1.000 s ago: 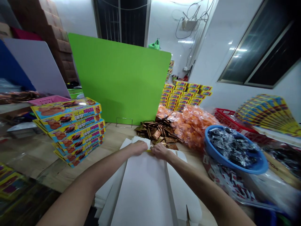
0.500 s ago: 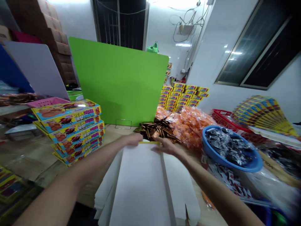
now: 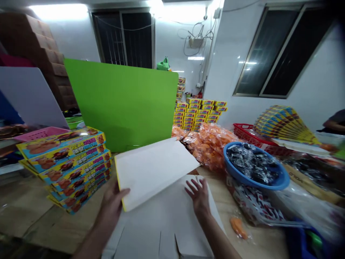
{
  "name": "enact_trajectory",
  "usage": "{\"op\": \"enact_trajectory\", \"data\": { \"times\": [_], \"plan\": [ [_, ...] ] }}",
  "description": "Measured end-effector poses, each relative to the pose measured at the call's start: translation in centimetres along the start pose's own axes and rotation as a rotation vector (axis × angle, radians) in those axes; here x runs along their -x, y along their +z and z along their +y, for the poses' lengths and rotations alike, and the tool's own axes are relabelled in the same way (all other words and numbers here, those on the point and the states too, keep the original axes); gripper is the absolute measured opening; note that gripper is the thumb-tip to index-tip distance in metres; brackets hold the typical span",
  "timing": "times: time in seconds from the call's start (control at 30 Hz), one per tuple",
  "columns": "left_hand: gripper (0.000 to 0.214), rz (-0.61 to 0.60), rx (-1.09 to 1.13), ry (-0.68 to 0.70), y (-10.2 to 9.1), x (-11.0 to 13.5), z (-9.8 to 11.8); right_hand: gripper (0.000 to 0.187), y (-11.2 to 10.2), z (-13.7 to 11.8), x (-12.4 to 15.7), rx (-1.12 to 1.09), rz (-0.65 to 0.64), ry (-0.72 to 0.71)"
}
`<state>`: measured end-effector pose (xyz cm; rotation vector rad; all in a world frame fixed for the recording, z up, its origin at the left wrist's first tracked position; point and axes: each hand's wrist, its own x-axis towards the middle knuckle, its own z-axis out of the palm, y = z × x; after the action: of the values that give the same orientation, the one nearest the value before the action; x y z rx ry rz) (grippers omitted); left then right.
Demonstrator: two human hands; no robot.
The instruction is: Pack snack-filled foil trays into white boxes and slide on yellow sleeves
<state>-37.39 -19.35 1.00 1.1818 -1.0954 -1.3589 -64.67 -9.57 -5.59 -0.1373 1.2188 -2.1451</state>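
Note:
My left hand grips one end of a white cardboard box with a yellow edge, thumb on its inner face. The box is raised and slanted, its far end up to the right. My right hand is open with fingers spread, over the flat white cardboard sheets in front of me; whether it touches them I cannot tell. To the left stands a pile of printed yellow-and-blue boxes, close to my left hand.
A green board stands behind the work surface. Orange packets lie heaped at the back right, near a blue basin of dark wrapped packets. Beyond is a red basket. One orange packet lies at right. Another person's arm shows far right.
The white box has been lifted off the sheets and turned, its far end now to the right. My right hand has let go of it and opened; my left hand has come nearer.

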Motion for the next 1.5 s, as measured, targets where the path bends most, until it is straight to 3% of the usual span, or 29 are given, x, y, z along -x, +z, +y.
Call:
{"op": "enact_trajectory", "data": {
  "times": [0.07,0.13,0.2,0.3,0.4,0.47,0.57,0.63,0.83,0.93,1.13,1.23,1.33,1.5],
  "plan": [
    [0.055,-0.061,0.125,-0.096,-0.1,3.4,-2.6,0.060,1.9,1.3,0.0,0.103,-0.025,-0.038],
    [0.056,-0.122,0.172,-0.266,-1.9,4.8,-4.3,0.064,2.6,1.1,-0.7,0.199,-0.056,-0.068],
    [0.055,-0.200,0.225,-0.466,-4.6,4.3,-4.9,0.062,2.3,0.0,-1.4,0.301,-0.148,-0.042],
    [0.070,-0.263,0.371,-0.390,-6.5,1.6,-4.4,0.067,1.6,-1.4,-1.2,0.481,-0.347,0.063],
    [0.055,-0.387,0.178,-0.291,-3.4,-1.1,-4.2,0.073,1.7,-0.8,-0.2,0.606,-0.486,0.104],
    [0.054,-0.504,0.065,-0.113,0.3,-2.5,-4.9,0.070,1.9,0.7,0.1,0.677,-0.523,-0.009],
    [0.056,-0.422,-0.066,0.037,4.6,-3.9,-6.7,0.064,2.0,3.2,-0.1,0.829,-0.407,-0.227],
    [0.059,-0.375,-0.082,0.043,5.8,-4.4,-7.7,0.064,1.9,4.3,-0.6,0.935,-0.321,-0.289],
    [0.072,-0.369,-0.066,-0.051,5.3,-5.9,-8.2,0.059,2.0,4.2,-2.1,1.019,-0.347,-0.322],
    [0.055,-0.365,-0.057,-0.049,5.4,-6.6,-8.1,0.054,2.3,3.9,-2.6,0.966,-0.305,-0.329],
    [0.040,-0.273,-0.096,0.035,5.6,-7.0,-9.1,0.041,2.1,4.2,-3.3,0.808,-0.353,-0.324],
    [0.027,-0.171,-0.103,0.144,5.8,-6.9,-9.6,0.032,1.8,4.9,-3.5,0.736,-0.287,-0.359],
    [0.034,-0.095,-0.106,0.222,5.9,-6.7,-9.6,0.028,1.7,5.5,-3.5,0.659,-0.239,-0.407],
    [0.041,-0.209,-0.135,0.167,6.1,-6.7,-9.2,0.032,1.9,5.1,-2.8,0.614,-0.312,-0.387]
  ]
}}
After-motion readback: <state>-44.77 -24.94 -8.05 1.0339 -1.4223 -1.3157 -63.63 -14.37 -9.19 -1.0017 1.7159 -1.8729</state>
